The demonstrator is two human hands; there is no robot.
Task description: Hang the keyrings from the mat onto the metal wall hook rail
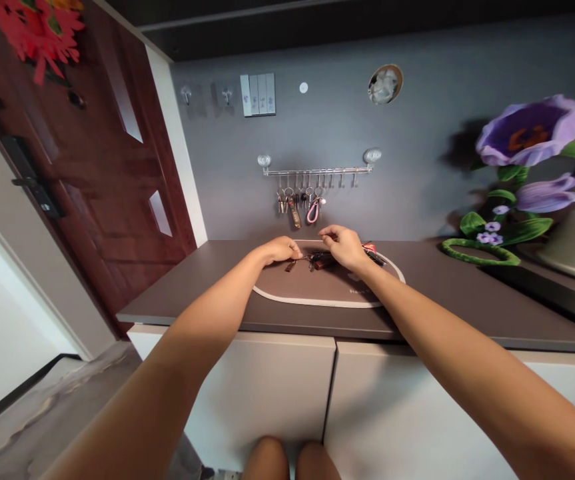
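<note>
My left hand is low over the oval brown mat with the pale rim. Its thumb and fingertips are pinched on a small bunch of keys. To the right, my right hand is raised slightly above the mat, fingers curled and tips close together; what they hold, if anything, is too small to make out. Between and behind the hands lies a dark cluster of keys and key holders, partly covered by my right hand. A red item shows beyond my right wrist.
A clear hook rail on the grey wall carries several key bunches, one with a pink loop. Purple fabric flowers stand on the counter at right. A dark red door is at left, white cabinets below.
</note>
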